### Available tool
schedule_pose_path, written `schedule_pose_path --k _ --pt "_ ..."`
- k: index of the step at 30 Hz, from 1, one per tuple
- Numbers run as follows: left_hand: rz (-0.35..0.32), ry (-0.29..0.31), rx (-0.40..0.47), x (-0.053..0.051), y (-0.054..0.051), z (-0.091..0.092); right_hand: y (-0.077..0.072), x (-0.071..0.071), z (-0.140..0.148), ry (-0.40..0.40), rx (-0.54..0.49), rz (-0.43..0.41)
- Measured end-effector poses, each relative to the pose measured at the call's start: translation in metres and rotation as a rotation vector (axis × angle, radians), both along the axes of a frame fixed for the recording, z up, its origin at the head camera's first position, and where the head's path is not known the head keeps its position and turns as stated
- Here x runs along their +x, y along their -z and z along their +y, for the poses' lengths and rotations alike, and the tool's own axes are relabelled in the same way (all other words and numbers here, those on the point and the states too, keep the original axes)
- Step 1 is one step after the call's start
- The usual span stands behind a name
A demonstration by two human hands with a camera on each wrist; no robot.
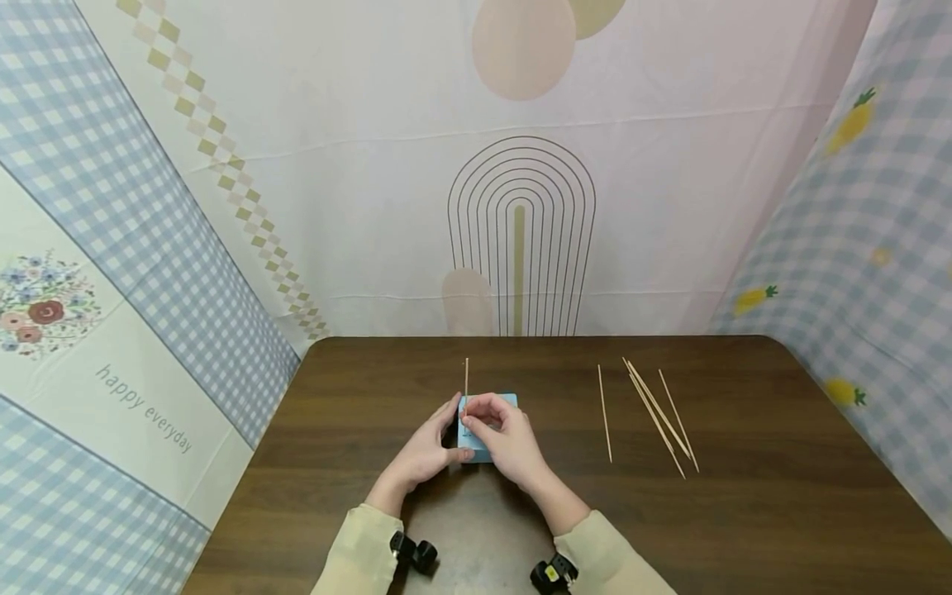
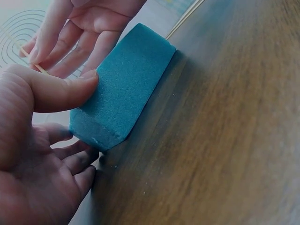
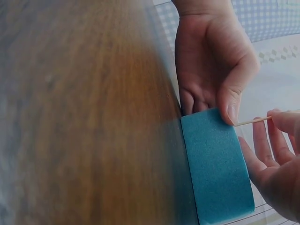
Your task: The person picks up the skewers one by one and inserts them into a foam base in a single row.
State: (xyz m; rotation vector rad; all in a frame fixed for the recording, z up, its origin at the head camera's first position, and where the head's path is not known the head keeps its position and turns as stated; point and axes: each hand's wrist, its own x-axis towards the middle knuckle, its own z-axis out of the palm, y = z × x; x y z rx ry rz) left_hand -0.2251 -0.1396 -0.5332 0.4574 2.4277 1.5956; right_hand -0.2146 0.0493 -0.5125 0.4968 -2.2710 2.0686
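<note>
Sleeves (image 1: pixel 360 549) at bottom; right hand (image 1: pixel 511 445) pinches a stick (image 1: pixel 466 376), upright, by the blue block's (image 3: pixel 215 164) picture-left edge (left hand (image 1: pixel 426 450) grips there)

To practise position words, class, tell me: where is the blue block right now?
In the head view, the blue block sits on the table, left of the loose sticks, between the left hand and right hand.
</note>
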Motion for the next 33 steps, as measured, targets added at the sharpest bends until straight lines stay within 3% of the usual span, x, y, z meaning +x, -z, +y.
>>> schedule_pose_path --k 14,33 --pt "-0.004 -0.006 0.016 0.0018 0.0017 0.0002 0.0022 -0.0019 0.0003 0.003 0.047 0.005" --pt "-0.005 0.011 0.016 0.0011 -0.0001 -0.0017 -0.0006 -0.0049 -0.0007 -0.017 0.196 0.05"
